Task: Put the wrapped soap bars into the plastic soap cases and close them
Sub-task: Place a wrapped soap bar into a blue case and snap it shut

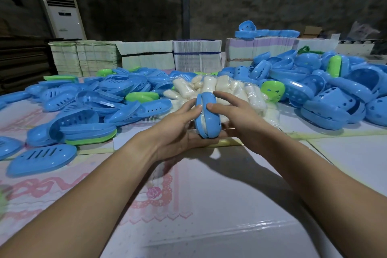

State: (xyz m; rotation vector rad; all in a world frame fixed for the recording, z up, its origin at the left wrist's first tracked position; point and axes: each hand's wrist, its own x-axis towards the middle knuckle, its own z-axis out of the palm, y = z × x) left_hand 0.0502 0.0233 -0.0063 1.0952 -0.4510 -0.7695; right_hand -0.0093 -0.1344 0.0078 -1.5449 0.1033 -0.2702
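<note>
Case: a blue soap case (207, 115) stands on edge above the table (209, 205), halves not fully together (wrapped soap (201, 120) shows in the gap).
Hands: left hand (178, 130) and right hand (236, 117) grip it from either side, thumbs on top.
Behind: wrapped soap bars (219, 88).

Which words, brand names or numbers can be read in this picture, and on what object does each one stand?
None can be read.
Air conditioner: a small dark display and a logo mark, both too small to read.
Bundled paper stacks: fine print on the edges, too blurred to read.
Blue soap case in the hands: no text visible.
</note>
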